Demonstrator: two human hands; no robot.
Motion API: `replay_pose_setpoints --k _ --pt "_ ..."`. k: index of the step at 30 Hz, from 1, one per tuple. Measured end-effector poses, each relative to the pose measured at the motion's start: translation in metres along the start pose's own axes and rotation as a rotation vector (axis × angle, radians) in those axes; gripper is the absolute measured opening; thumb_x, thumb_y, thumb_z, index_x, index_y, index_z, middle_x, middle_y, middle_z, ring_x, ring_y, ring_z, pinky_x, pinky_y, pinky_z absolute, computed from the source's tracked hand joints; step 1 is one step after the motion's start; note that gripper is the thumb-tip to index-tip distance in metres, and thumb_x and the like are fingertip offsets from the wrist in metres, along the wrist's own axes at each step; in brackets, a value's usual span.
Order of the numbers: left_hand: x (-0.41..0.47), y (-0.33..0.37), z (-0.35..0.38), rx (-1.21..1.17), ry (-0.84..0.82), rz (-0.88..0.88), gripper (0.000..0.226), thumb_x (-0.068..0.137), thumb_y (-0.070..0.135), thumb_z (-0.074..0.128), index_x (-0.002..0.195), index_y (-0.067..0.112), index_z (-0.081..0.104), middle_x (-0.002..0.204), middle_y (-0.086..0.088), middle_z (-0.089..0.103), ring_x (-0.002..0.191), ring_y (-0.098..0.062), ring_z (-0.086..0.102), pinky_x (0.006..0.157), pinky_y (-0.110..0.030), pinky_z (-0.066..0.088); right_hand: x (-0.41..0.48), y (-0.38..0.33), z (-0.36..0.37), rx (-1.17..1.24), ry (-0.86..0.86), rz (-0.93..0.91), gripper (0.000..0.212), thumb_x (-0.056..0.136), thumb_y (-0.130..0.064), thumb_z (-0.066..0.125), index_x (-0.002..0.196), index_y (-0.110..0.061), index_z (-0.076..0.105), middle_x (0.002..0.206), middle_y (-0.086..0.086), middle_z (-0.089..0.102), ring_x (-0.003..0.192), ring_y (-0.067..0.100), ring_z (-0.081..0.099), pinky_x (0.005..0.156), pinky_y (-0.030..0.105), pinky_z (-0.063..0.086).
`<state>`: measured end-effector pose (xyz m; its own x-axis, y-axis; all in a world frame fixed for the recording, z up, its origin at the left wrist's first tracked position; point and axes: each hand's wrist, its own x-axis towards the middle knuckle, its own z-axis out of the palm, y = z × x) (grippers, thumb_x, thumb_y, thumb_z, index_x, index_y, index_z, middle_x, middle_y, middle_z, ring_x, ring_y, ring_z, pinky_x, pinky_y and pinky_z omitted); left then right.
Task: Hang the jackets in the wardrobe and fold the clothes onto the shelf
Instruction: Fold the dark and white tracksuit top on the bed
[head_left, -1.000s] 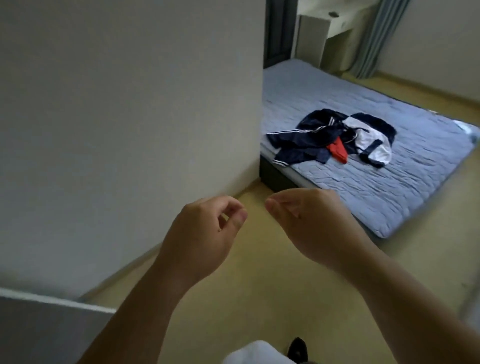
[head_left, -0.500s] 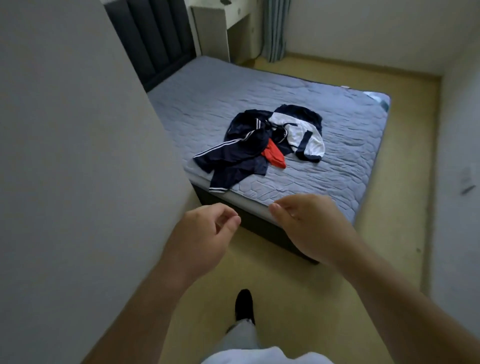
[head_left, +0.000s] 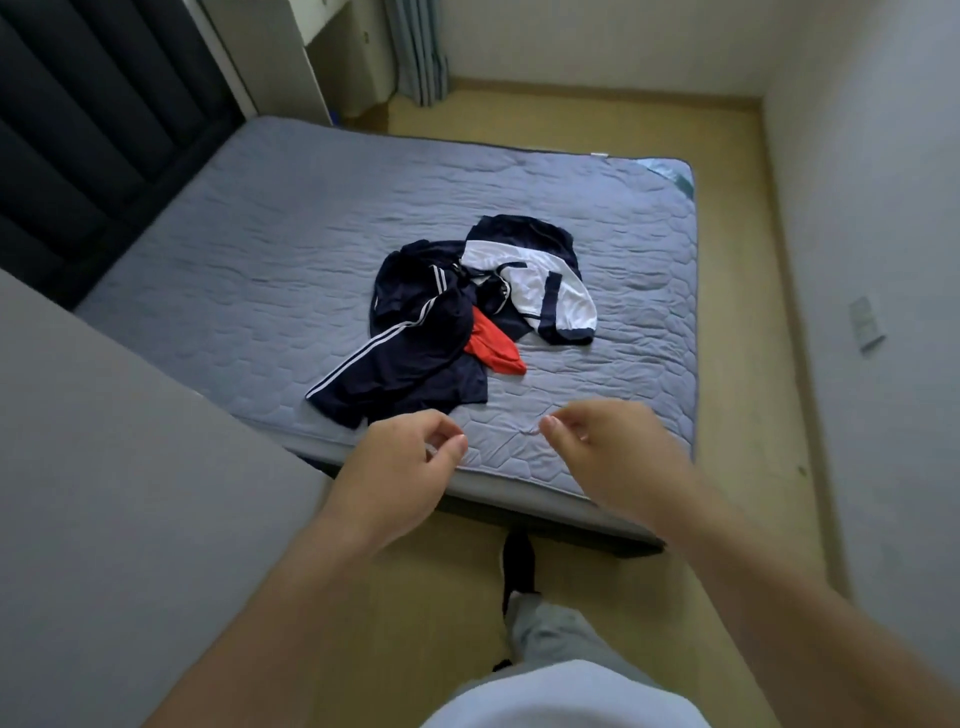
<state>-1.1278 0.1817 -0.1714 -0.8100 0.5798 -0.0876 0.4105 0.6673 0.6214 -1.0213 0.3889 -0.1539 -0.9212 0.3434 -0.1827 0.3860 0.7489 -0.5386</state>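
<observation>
Where the yellowish floor (head_left: 737, 291) meets pale walls, a bed (head_left: 270, 270) with a quilted grey-blue cover fills most of the room, its dark padded headboard (head_left: 88, 119) at the far-left edge and a grey curtain (head_left: 421, 52) hanging beyond the far corner. No writing or brand can be read anywhere. Toward the near edge of the bed lies a heap of clothes: a navy jacket (head_left: 415, 353) with white stripes down its sleeve, a white-and-navy garment (head_left: 540, 280) touching it on the right, and a red piece (head_left: 493, 348) tucked between them. Both hands hover above the bed's near edge, holding nothing: the left hand (head_left: 400, 478) and the right hand (head_left: 618, 457) each have loosely curled fingers, thumb near forefinger.
</observation>
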Motion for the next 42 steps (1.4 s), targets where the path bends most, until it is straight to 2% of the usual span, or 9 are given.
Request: replay_pose_setpoints --k 9,13,17,21,24,27,31,35,42 --pt "0.141 -0.055 -0.009 0.064 -0.072 -0.136 0.005 0.092 0.036 0.064 0.09 0.035 0.069 0.077 0.023 0.067 0.076 0.008 0.061 0.068 -0.016 0.048 0.172 -0.003 0.026 0.032 -0.166 0.056 0.038 0.101 -0.038 0.048 0.088 -0.011 0.07 0.084 0.005 0.07 0.087 0.028 0.063 0.076 0.037 0.051" --pt "0.187 -0.08 -0.015 0.05 -0.115 -0.187 0.006 0.091 0.037 0.064 0.091 0.035 0.069 0.078 0.022 0.068 0.074 0.006 0.061 0.069 -0.019 0.049 0.227 -0.005 0.039 -0.003 -0.234 0.091 0.045 0.102 -0.034 0.048 0.061 -0.016 0.046 0.059 -0.003 0.047 0.069 0.027 0.049 0.061 0.034 0.035" --pt "0.237 -0.109 -0.004 0.05 -0.207 -0.201 0.009 0.092 0.034 0.063 0.098 0.032 0.069 0.082 0.021 0.067 0.076 0.003 0.06 0.075 -0.025 0.051 0.276 0.004 0.064 -0.001 -0.269 0.189 0.042 0.101 -0.031 0.046 0.062 -0.017 0.043 0.067 0.001 0.051 0.074 0.029 0.052 0.063 0.034 0.036" --pt "0.298 -0.144 0.033 0.074 -0.356 -0.165 0.021 0.093 0.032 0.061 0.112 0.025 0.068 0.102 0.013 0.07 0.093 -0.009 0.063 0.086 -0.03 0.051 0.325 0.027 0.101 0.058 -0.238 0.362 0.027 0.1 -0.03 0.045 0.096 -0.014 0.066 0.1 0.01 0.069 0.099 0.033 0.062 0.083 0.041 0.052" --pt "0.35 -0.176 0.083 0.144 -0.478 -0.122 0.03 0.093 0.031 0.06 0.122 0.024 0.064 0.115 0.007 0.069 0.106 -0.016 0.062 0.087 -0.029 0.048 0.364 0.057 0.141 0.081 -0.21 0.479 0.036 0.1 -0.028 0.048 0.128 -0.01 0.06 0.129 0.012 0.064 0.122 0.032 0.056 0.1 0.039 0.047" --pt "0.398 -0.214 0.151 0.238 -0.635 -0.108 0.046 0.092 0.031 0.059 0.138 0.026 0.053 0.13 0.001 0.064 0.119 -0.022 0.058 0.093 -0.032 0.048 0.408 0.1 0.191 0.102 -0.253 0.579 0.042 0.099 -0.023 0.048 0.138 -0.008 0.052 0.14 0.014 0.056 0.129 0.032 0.051 0.104 0.036 0.042" --pt "0.444 -0.271 0.256 0.4 -0.889 -0.1 0.075 0.089 0.02 0.06 0.155 0.03 0.026 0.154 -0.003 0.04 0.137 -0.029 0.042 0.105 -0.043 0.044 0.458 0.17 0.265 0.042 -0.339 0.674 0.043 0.096 -0.017 0.047 0.137 -0.004 0.045 0.145 0.017 0.043 0.133 0.034 0.045 0.107 0.04 0.041" --pt "0.465 -0.323 0.346 0.611 -1.036 -0.202 0.103 0.087 0.018 0.07 0.156 0.044 -0.001 0.164 0.007 -0.021 0.149 -0.043 -0.017 0.109 -0.071 0.027 0.501 0.246 0.323 -0.119 -0.385 0.701 0.046 0.095 -0.016 0.044 0.14 -0.011 0.04 0.152 0.016 0.026 0.139 0.037 0.032 0.107 0.046 0.037" --pt "0.454 -0.41 0.417 0.495 -1.077 -0.218 0.111 0.078 0.029 0.073 0.152 0.054 -0.006 0.153 0.018 -0.041 0.139 -0.04 -0.041 0.102 -0.079 0.023 0.575 0.339 0.383 -0.267 -0.313 0.698 0.061 0.095 -0.035 0.053 0.151 -0.038 0.028 0.162 0.015 -0.025 0.151 0.038 -0.011 0.118 0.058 0.013"
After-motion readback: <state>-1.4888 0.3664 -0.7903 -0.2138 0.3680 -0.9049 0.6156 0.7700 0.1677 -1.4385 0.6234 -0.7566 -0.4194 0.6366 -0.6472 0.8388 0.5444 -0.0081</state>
